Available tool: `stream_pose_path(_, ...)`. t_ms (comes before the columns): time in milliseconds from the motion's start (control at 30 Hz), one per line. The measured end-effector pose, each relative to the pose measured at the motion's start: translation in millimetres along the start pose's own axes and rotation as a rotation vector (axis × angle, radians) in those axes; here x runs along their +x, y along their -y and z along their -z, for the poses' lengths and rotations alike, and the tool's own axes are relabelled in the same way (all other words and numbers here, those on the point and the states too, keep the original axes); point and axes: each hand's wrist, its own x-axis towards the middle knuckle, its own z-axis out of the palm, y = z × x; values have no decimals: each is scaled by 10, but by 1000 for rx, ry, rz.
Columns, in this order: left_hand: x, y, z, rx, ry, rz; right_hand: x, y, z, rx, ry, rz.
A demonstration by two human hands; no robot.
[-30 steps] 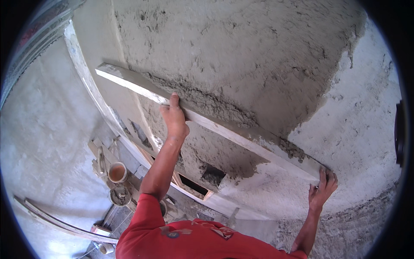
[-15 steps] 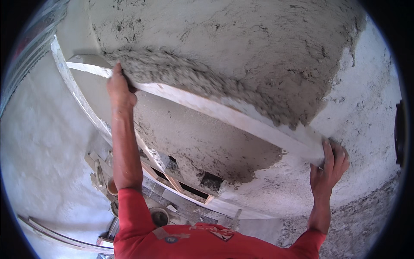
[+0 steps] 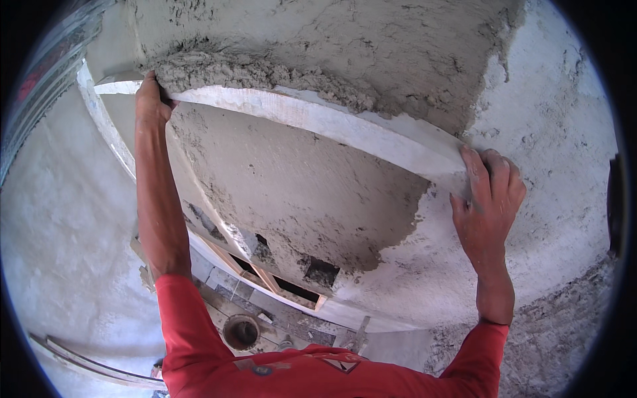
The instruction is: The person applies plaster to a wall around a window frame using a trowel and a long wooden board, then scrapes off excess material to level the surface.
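Note:
A long pale straightedge board (image 3: pixel 292 109) lies across the wall, slanting a little down to the right. Near its left end my left hand (image 3: pixel 152 99) is closed round it, thumb at the upper edge. My right hand (image 3: pixel 490 189) grips its right end, fingers over the top edge and thumb below. A thick ridge of wet grey mortar (image 3: pixel 245 71) has gathered along the board's upper edge. Below the board the spread plaster (image 3: pixel 292 179) looks smoother, with rough patches low down. Both arms are stretched out.
A pale vertical strip (image 3: pixel 106 123) edges the wall at left. Bare whitish wall (image 3: pixel 537 166) lies to the right. Below are two dark square holes, a wooden frame (image 3: pixel 265 278), and a round bucket (image 3: pixel 241 331) on the floor. Long curved strips (image 3: pixel 93 367) lie at lower left.
Both hands have moved the board up the wall, the right end rising most, so it slants less. The mortar ridge has gone up with it, and more smoothed plaster shows beneath.

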Motion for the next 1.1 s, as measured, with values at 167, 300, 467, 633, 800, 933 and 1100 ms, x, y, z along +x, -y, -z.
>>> stream_pose_path(167,-220,103,-81,-56,30,30,-120,-235,130,-40,31,-36)
stream_pose_path(300,-757,269,-362,16,49,41,-355,-582,254,-62,24,-68)
stream_pose_path(467,-1409,396,-643,-42,91,47,-738,-1009,327,-87,44,-128)
stream_pose_path(633,-1592,292,-857,82,-22,53,-729,-1061,387,-125,29,-125)
stream_pose_path(800,-1262,20,-835,120,-33,43,-378,-910,428,-127,-46,-59)
stream_pose_path(933,-919,-199,-799,103,-27,-18,-91,-770,387,-155,-96,-32)
stream_pose_path(1100,-545,-703,-869,113,-39,-96,436,-675,482,-175,-182,10)
